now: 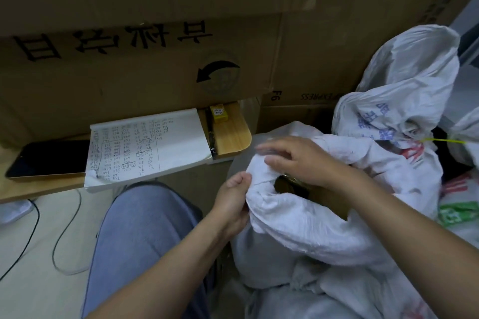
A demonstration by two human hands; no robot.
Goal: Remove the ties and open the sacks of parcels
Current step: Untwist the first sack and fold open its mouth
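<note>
Right hand (305,160): fingertips motion-blurred, grip unclear. Left hand (233,202): fingers hidden behind sack (298,220) rim. Contents of sack mouth dark, unidentifiable. Notepad (145,145) handwriting too small to read. Phone (49,158), desk (233,134) front edge: right end under notepad.

Two hands at mid-frame: left hand (233,197) and right hand (298,160). Three white sacks show plainly: near sack (298,225) at centre right, tied sack (388,116) above it and third sack (466,134) at the right edge. Whether the cloth at bottom right is a fourth, I cannot tell. One yellow tie (440,140). At least three cardboard boxes (129,72) across the top. One phone (49,158), one written sheet (145,145), one small yellow box (219,112), two cables (55,241) at lower left, one green packet (458,212)
</note>
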